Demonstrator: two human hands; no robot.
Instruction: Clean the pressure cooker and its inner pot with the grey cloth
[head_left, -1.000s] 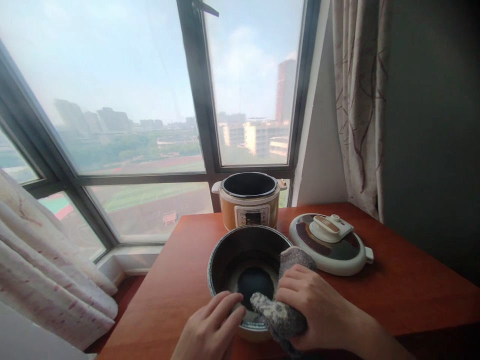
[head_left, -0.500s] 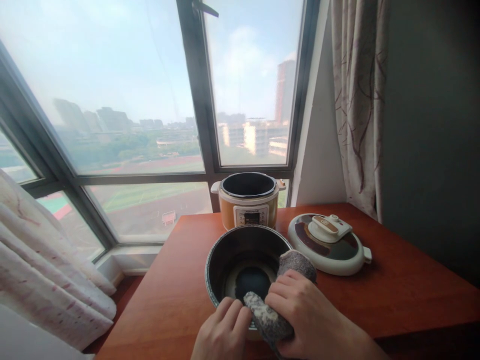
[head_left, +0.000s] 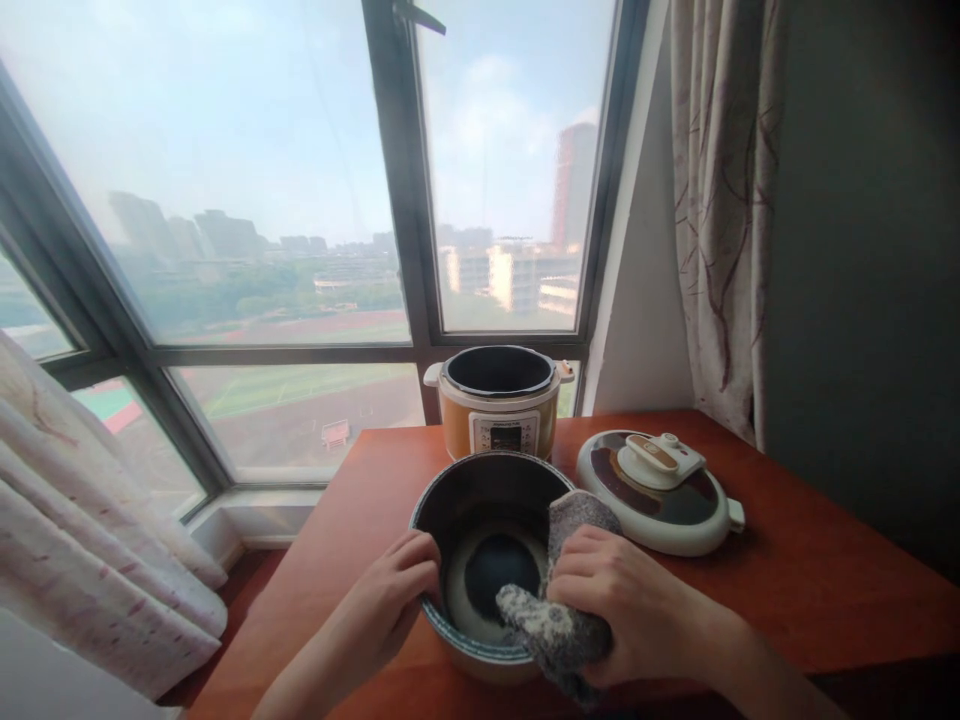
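Observation:
A dark inner pot point(head_left: 499, 480) stands upright on the table in front of me, its inside bare down to a dark round centre. At its left rim is my left hand point(head_left: 405, 580), fingers closed over the edge. My right hand point(head_left: 622, 590) grips a bunched grey cloth point(head_left: 555, 625) at the pot's right rim. One fold of the cloth pokes up above the knuckles, and a pale-flecked end hangs over the pot's mouth. The palm side of my right hand is hidden.
Behind the pot stands a yellow and white electric cooker point(head_left: 499, 400) without its lid. That lid point(head_left: 660, 490) lies to the right on the reddish wooden table point(head_left: 315, 610). Windows point(head_left: 262, 200) rise beyond, with curtains point(head_left: 97, 540) at both sides.
My left hand has moved left and away from me, from the pot's near side to its left rim. My right hand and the cloth have shifted slightly.

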